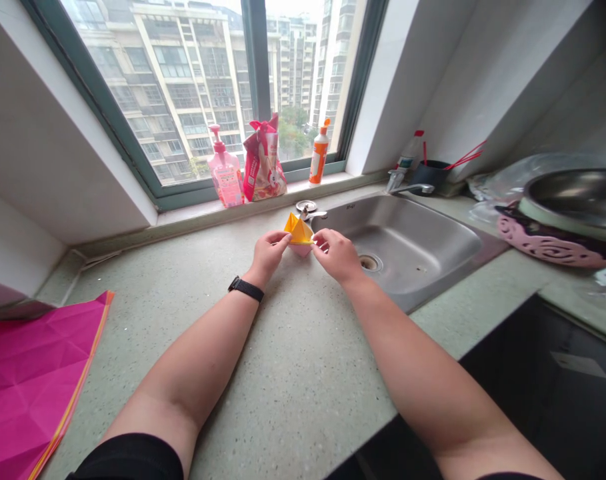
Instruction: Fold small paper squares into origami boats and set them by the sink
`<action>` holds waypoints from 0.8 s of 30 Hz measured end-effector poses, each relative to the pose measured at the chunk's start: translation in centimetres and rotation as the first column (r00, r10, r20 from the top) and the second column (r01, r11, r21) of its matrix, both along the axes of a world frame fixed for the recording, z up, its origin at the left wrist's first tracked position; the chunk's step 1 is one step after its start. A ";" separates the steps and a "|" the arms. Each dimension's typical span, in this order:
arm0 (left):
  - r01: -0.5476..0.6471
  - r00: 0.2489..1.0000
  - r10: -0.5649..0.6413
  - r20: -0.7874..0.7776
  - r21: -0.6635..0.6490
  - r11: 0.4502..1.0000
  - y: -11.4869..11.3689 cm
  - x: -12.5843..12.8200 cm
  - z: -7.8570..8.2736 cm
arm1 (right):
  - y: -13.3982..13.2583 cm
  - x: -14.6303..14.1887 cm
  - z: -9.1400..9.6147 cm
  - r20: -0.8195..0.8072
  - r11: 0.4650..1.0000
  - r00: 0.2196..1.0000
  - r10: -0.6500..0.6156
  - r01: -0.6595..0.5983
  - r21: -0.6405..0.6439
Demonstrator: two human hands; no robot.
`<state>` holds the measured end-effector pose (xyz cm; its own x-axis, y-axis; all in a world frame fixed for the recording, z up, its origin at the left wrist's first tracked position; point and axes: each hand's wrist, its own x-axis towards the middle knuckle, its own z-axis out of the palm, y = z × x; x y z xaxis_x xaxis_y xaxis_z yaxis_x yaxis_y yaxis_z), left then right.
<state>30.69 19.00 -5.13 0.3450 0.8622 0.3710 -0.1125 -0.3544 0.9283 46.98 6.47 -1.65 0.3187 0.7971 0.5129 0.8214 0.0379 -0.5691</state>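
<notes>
A small piece of folded origami paper (pixel 299 231), yellow-orange with peaked points above and pink below, is held up over the counter between both hands. My left hand (pixel 271 253) pinches its left edge between thumb and fingers; a black band circles that wrist. At the opposite edge, my right hand (pixel 335 253) grips the paper with thumb and fingertips, close to the sink's near left rim. The fingers hide both side edges of the folded piece.
A steel sink (pixel 433 230) with a faucet (pixel 410 189) lies right. Creased magenta paper sheets (pixel 43 373) rest at left. On the sill stand a pink pump bottle (pixel 225 177), a red bag (pixel 264 163) and an orange bottle (pixel 319 157). A metal pan (pixel 577 200) sits far right.
</notes>
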 end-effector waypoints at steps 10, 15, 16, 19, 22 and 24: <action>-0.119 0.988 0.106 0.114 0.122 0.985 -0.4 -1.3 3.9 | -0.2 -0.6 0.2 0.045 0.989 0.997 0.056 -0.049 -0.142; -0.236 0.972 0.200 0.126 0.452 0.860 -0.1 -5.6 7.0 | -0.1 -0.7 0.3 0.080 0.980 0.993 0.088 -0.072 -0.186; -0.241 0.970 0.216 0.107 0.492 0.836 -0.3 -6.8 7.2 | 0.0 -0.7 0.3 0.090 0.978 0.991 0.096 -0.077 -0.194; -0.206 0.960 0.277 -0.049 0.549 0.810 -1.1 -10.3 6.3 | 0.1 -1.0 0.2 0.125 0.972 0.987 0.105 -0.076 -0.221; -0.050 0.898 0.258 -0.357 0.500 0.864 -2.1 -12.7 3.7 | 0.4 -1.2 0.0 0.158 0.967 0.983 0.099 -0.057 -0.249; -0.015 0.860 0.232 -0.454 0.432 0.902 -2.5 -13.3 2.0 | 0.5 -1.2 -0.1 0.166 0.965 0.982 0.085 -0.040 -0.260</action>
